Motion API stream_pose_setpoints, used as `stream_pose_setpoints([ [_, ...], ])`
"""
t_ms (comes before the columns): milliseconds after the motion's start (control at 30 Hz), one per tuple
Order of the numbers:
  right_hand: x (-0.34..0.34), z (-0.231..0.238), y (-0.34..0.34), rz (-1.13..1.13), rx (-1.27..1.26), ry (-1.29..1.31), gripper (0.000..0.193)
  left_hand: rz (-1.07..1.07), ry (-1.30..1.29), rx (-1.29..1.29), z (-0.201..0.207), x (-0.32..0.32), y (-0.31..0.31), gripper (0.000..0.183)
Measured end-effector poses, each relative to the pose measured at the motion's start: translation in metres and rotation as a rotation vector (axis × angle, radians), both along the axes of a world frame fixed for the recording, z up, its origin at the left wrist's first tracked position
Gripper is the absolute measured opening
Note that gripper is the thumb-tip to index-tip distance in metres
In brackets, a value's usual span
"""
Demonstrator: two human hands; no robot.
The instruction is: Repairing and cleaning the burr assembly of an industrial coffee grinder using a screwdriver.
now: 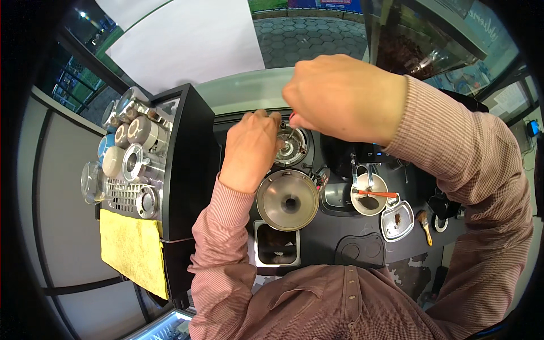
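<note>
My right hand (331, 97) is closed in a fist above an opened coffee grinder (290, 150), whose round metal inside shows. A bit of red handle sticks out below the fist, with a thin shaft pointing down to the grinder; it looks like a screwdriver (292, 115). My left hand (252, 144) curls its fingers at the left rim of the same grinder, its thumb near the metal ring. Some of the left fingertips are hidden. Just nearer to me, a round steel funnel-like dish (277, 198) with a dark centre hole sits beside the grinder.
At right lie a white bowl (362, 208) holding a red-handled tool, a small tray (391, 231) with brown grounds and a brush (424, 221). A steel bin (256, 262) stands nearer. Left is a black machine (190, 170) topped with cups and jars, a yellow cloth (131, 249) draped over it.
</note>
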State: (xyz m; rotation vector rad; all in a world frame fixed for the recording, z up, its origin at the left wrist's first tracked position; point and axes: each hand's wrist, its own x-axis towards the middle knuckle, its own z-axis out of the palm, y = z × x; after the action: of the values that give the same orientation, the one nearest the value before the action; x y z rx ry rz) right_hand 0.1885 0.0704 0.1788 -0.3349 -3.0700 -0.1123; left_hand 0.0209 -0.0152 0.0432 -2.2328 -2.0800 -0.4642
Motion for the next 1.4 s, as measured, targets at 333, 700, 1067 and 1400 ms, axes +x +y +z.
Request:
stream_pose_setpoints([
  [333,-0.021,0.019,0.0,0.006,0.126,-0.335,0.029,-0.107,0.033,-0.103,-0.037,-0.001,0.006,0.009],
  [700,-0.047,0.019,0.014,0.03,0.082,-0.33,0.031,-0.256,-0.002,-0.004,-0.046,-0.009,0.007,0.005],
  [1067,-0.038,0.015,0.021,-0.336,0.021,-0.443,0.054,-0.215,-0.012,-0.011,-0.043,-0.003,0.004,0.015],
  [1400,-0.031,0.023,0.015,-0.018,0.146,-0.48,0.03,-0.147,-0.059,-0.063,-0.044,0.006,0.006,0.018],
])
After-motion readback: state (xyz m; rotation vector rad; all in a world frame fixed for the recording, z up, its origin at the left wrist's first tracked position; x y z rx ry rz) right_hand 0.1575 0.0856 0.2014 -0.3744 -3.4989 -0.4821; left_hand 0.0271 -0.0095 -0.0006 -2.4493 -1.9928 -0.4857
